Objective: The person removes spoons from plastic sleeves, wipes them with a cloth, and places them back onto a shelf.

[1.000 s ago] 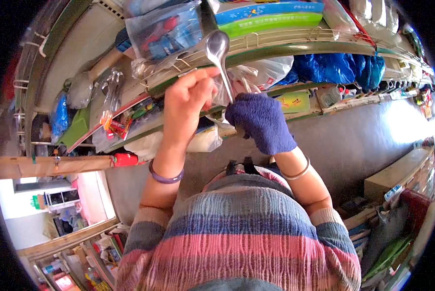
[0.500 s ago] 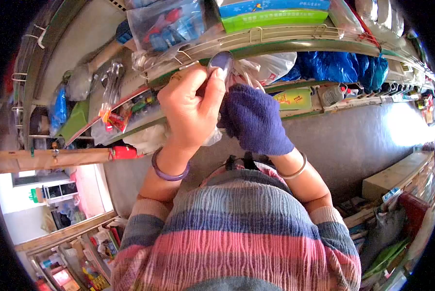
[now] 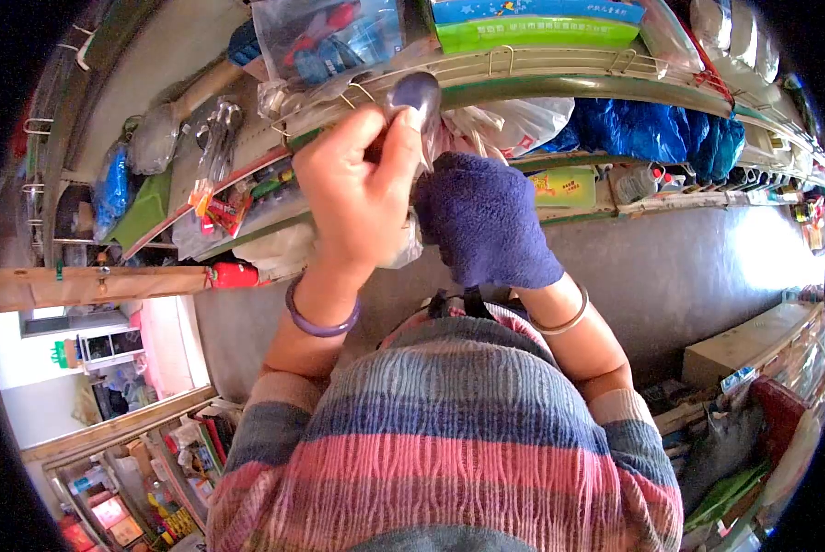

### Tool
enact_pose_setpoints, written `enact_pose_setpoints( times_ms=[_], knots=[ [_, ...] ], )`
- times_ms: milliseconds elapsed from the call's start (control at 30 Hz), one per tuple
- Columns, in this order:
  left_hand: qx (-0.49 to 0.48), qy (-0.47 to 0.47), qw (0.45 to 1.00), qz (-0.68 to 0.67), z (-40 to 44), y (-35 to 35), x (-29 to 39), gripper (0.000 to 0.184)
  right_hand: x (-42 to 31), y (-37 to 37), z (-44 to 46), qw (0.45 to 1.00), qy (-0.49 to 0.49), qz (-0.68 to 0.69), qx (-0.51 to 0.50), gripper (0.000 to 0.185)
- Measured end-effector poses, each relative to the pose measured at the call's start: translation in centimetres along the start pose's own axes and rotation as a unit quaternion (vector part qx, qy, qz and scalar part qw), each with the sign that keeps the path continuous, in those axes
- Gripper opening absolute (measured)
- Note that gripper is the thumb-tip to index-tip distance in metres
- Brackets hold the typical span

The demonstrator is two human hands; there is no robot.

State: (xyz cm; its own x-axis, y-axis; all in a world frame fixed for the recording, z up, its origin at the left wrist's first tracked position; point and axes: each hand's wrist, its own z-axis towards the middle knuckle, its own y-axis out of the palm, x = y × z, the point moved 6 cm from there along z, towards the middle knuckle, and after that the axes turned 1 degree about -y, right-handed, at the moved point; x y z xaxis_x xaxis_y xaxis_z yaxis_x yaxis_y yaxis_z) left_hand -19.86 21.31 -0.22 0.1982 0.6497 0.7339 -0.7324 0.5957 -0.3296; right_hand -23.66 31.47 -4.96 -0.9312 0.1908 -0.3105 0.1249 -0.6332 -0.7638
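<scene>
My left hand (image 3: 357,189) is closed, thumb and fingers pinching a shiny metal spoon (image 3: 415,95) whose bowl sticks up beyond the thumb. A dark blue terry cloth (image 3: 486,221) covers my right hand, which is bunched up inside it close beside the left hand. The fingers under the cloth are hidden, as is most of the spoon's handle. Just behind both hands hang thin white plastic bags (image 3: 513,124) at the shelf edge.
Ahead runs a wire-edged shelf (image 3: 559,78) with a blue-green box (image 3: 536,28) on it. Below it are blue plastic bags (image 3: 633,138) and a yellow-green pack (image 3: 564,187). Bagged spoons (image 3: 214,138) hang at left. A cardboard box (image 3: 753,345) stands at lower right.
My left hand and the spoon have shifted slightly up and left. The cloth over my right hand has turned a little. The whole view has moved slightly.
</scene>
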Motion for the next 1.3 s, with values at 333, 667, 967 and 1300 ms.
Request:
enact_pose_setpoints(
  times_ms=[333,667,967,1300],
  knots=[
    [0.049,-0.009,0.999,-0.019,1.6,-0.9,-0.5,0.027,-0.6,1.5,-2.9,0.987,0.084,0.074,-0.119,0.019],
    [0.186,-0.008,0.979,-0.078,4.6,-5.8,-1.1,0.016,-0.5,3.2,-6.1,0.994,0.043,0.087,-0.045,0.011],
    [0.16,-0.005,0.985,-0.071,3.0,-4.5,0.3,0.021,-0.4,0.7,-2.0,0.996,0.038,0.081,-0.022,0.013],
    [0.131,0.009,0.991,0.021,1.3,-3.5,0.5,0.023,-0.2,-0.1,-1.0,0.988,-0.043,0.116,0.094,0.019]
  ],
)
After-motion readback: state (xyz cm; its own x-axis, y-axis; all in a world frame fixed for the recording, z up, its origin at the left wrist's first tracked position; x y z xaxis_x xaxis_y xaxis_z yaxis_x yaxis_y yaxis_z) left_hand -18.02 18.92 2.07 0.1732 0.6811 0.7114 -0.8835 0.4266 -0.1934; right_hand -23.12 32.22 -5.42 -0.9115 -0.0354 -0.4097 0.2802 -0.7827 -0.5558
